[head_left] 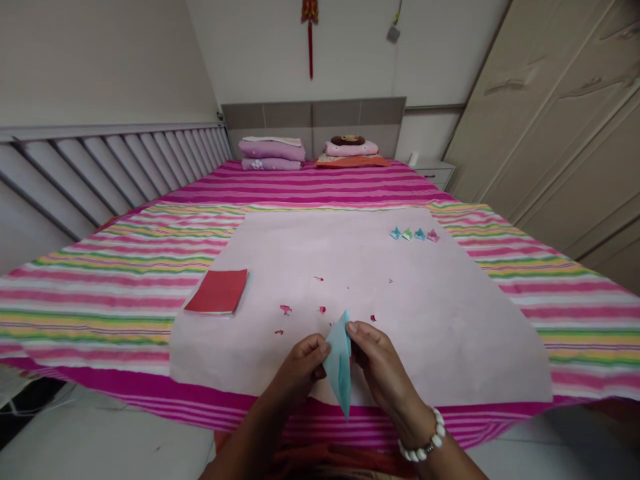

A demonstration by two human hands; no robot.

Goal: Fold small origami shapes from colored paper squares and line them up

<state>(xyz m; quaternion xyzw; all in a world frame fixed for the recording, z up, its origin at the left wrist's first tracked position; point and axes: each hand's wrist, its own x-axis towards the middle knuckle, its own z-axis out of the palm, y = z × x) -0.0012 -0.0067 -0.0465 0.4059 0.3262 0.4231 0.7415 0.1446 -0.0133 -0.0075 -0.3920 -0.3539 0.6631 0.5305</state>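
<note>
A light blue sheet of folded paper (338,363) is held up between my two hands, above the near edge of a large pale sheet (450,333). My left hand (305,360) pinches its left corner between thumb and fingers. With thumb and fingers, my right hand (375,353) grips the upper right edge; a white beaded bracelet (425,440) circles that wrist. The folded paper stands tilted, one point up and one point down. Some fingertips are hidden behind it.
A stack of square paper with a red top sheet (219,291) lies at the left. Several small folded paper pieces (420,235) stand in a row at the far right. Small red scraps or marks (285,310) dot the pale sheet. Folded bedding (273,153) sits by the headboard (350,113).
</note>
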